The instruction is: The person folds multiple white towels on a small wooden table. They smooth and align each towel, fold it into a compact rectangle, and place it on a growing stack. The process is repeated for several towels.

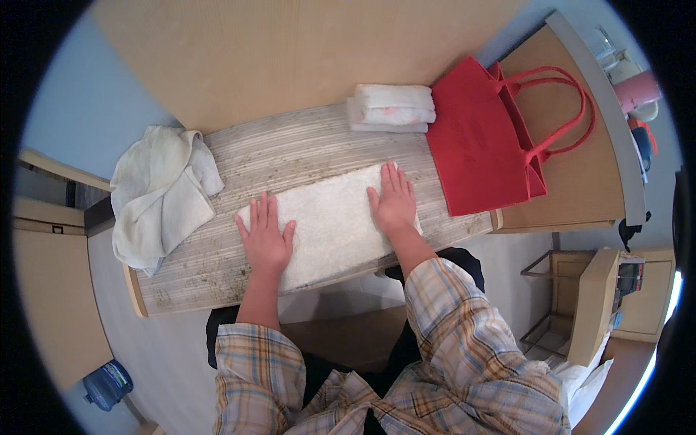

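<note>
A white towel (331, 225) lies flat in a rectangle near the front edge of the striped tabletop (255, 155). My left hand (267, 239) rests palm down on its left end, fingers spread. On the right end lies my right hand (394, 201), also palm down with the fingers apart. To the left, a crumpled whitish cloth (163, 190) is heaped at the table's edge. Behind the towel, folded white towels (394, 106) are stacked beside a red felt tote bag (484, 141).
A wooden panel (304, 49) rises behind the table, and a wooden cabinet (571, 190) adjoins it at right. On the floor at lower left lies a blue water jug (109, 384). Dark specks dot the tabletop.
</note>
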`<state>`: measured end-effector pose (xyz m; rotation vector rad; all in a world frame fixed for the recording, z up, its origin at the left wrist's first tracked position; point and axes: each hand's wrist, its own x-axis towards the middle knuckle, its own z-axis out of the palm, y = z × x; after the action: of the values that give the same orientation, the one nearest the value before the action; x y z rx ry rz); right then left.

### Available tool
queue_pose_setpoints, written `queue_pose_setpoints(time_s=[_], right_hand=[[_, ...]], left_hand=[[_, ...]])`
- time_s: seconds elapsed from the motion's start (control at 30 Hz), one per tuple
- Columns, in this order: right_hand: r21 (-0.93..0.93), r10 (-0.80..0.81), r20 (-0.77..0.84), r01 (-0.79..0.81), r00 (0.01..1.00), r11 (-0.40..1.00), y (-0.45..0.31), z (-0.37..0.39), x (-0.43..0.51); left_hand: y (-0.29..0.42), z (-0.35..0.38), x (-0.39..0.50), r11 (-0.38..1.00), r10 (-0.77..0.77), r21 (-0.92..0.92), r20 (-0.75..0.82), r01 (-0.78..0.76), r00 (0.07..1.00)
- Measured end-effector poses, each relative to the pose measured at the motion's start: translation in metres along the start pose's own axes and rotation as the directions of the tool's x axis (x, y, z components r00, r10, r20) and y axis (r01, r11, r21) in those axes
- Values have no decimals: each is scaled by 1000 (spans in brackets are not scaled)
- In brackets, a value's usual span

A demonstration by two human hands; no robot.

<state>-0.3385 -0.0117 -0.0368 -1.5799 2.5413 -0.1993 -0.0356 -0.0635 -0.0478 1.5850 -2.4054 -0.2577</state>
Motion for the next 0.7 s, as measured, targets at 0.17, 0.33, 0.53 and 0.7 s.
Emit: queue_pose_setpoints(time_s=[0.17, 0.33, 0.53, 0.7], right_hand=[[-41, 0, -79, -3, 997, 999, -11, 1, -2], [27, -374, -168, 383, 912, 923, -61, 12, -29], [128, -563, 2, 558, 827, 820, -97, 14, -41], [79, -522, 23, 519, 853, 851, -96, 14, -34]], left_hand=[[9, -11, 4, 995, -58, 86, 44, 54, 997], [39, -15, 0, 986, 132, -112, 71, -123, 989], [33, -6, 1, 980, 118, -169, 57, -107, 991], [27, 0, 0, 990, 120, -85, 47, -116, 992]])
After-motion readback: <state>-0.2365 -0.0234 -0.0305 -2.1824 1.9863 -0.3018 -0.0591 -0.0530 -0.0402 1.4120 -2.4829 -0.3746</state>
